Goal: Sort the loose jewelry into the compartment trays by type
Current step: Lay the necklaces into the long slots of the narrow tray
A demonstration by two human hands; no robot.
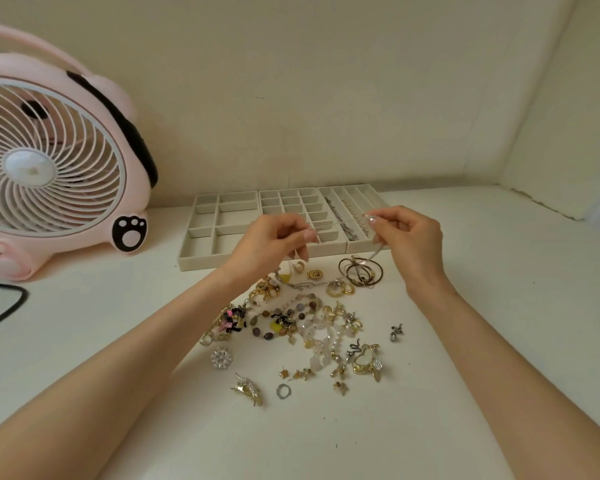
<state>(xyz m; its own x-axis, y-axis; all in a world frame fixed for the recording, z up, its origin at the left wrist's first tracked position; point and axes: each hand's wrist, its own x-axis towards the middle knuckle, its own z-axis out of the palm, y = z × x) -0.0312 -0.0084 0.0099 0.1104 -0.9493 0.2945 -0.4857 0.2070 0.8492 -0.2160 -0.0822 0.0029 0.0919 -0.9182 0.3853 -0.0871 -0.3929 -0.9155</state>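
The left hand (274,242) and the right hand (409,237) hold one thin silver chain (343,221) between them. Each hand pinches the chain between thumb and forefinger, with the remaining fingers curled. The span between the two pinch points runs nearly level, rising slightly toward the right hand. A loose end hangs from the right-hand pinch toward a cluster of dark gold hoop earrings (361,273); contact with them cannot be confirmed.

Directly beyond the grip, three cream compartment trays stand side by side, touching:
- The left tray with large compartments (198,263) lies beyond and left of the left hand.
- The middle tray with small square cells (288,190) lies behind the left-hand pinch.
- The right tray with long slots (359,186) lies behind the held span. Two of its slots are occupied, one by a dark chain (331,207) and one by a pale beaded strand (350,209).

On the near side of the grip, below both hands, a pile of mixed loose jewelry (309,323) lies on the white tabletop (499,289). A silver snake-shaped piece (395,332) lies apart from the pile, below the right wrist. A plain silver ring (283,390) lies at the pile's near edge.

Well to the left of the grip stands a pink animal-shaped desk fan (49,157) with a white grille. A black cable (11,306) lies in front of it.
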